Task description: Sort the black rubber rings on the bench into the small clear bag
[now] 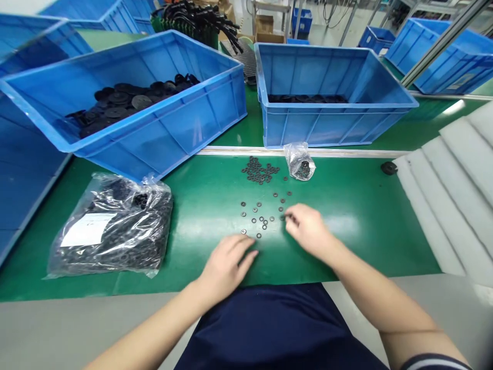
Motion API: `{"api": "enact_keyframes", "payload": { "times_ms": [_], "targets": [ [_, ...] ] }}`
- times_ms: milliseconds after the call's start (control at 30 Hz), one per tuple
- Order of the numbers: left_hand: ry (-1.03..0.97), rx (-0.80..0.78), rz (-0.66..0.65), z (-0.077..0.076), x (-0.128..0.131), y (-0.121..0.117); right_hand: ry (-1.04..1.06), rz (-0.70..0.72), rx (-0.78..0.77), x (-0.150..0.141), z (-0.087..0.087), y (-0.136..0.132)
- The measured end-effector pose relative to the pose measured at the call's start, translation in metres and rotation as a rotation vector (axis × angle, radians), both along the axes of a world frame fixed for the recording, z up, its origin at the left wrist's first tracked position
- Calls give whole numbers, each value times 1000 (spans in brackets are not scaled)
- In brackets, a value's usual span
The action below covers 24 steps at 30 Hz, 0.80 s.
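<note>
Small black rings point(265, 222) lie scattered on the green table in front of me, and a denser cluster of them point(260, 170) sits farther back. My left hand point(228, 263) rests low at the near side of the scattered rings, its thumb and fingers apart, the fingertips close to one ring point(244, 232). At the right edge of the spread, my right hand point(308, 228) has its fingers curled together at a black ring point(282, 218). The fingers partly hide what is between them.
A large clear bag of black parts point(127, 231) lies at left, with a small clear bag point(300, 162) behind the rings. Blue bins of black discs point(162, 131) point(319, 126) stand at the back. White foam sheets point(442, 190) and a black round part point(389, 168) are at right.
</note>
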<state>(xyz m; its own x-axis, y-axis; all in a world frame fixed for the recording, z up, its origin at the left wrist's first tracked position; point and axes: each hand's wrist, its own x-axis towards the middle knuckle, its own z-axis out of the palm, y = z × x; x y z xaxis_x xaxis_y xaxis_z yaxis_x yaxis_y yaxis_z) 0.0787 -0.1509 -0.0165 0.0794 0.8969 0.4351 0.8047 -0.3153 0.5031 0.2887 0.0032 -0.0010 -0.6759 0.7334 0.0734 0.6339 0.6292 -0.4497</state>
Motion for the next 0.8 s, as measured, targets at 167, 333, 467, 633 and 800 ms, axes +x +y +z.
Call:
{"api": "enact_keyframes", "payload": {
  "times_ms": [167, 333, 467, 633, 800],
  "targets": [
    [74, -10, -42, -21, 33, -13, -151, 197, -17, -11, -19, -69],
    [160, -32, 21, -24, 36, -6, -23, 161, -76, -3, -16, -55],
    [194, -57, 59, -25, 39, -1, 66, -2, -60, 15, -19, -36],
    [245, -71, 69, -27, 47, 11, 51, -151, -42, 35, -28, -20],
    [276, -67, 85, -24, 50, 22, 7, -173, 13, 48, -30, -14]
  ]
}}
